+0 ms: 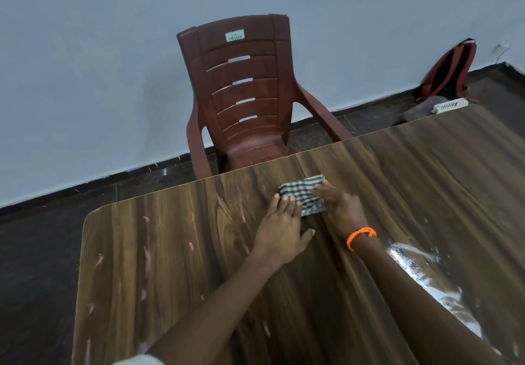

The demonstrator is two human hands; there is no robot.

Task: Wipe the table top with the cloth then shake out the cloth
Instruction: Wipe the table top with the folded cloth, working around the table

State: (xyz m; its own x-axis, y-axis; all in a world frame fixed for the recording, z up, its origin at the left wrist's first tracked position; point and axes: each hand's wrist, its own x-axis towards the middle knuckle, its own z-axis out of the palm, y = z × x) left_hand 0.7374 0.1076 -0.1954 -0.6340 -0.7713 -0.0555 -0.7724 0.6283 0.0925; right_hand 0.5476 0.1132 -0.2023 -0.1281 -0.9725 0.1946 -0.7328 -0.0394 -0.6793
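A small folded checked cloth (301,191), dark green and white, lies flat on the brown wood-grain table top (170,251) near its far edge. My left hand (281,228) rests palm down with its fingertips pressed on the cloth's left near corner. My right hand (341,205), with an orange band at the wrist, lies flat over the cloth's right side. Both hands press on the cloth rather than clench it. Pale pinkish smears mark the left part of the table top.
A maroon plastic armchair (241,94) stands just beyond the table's far edge, against a pale wall. A red and black backpack (449,71) and a white box (450,106) lie on the dark floor at the right. A shiny glare patch (420,273) sits on the table's right side.
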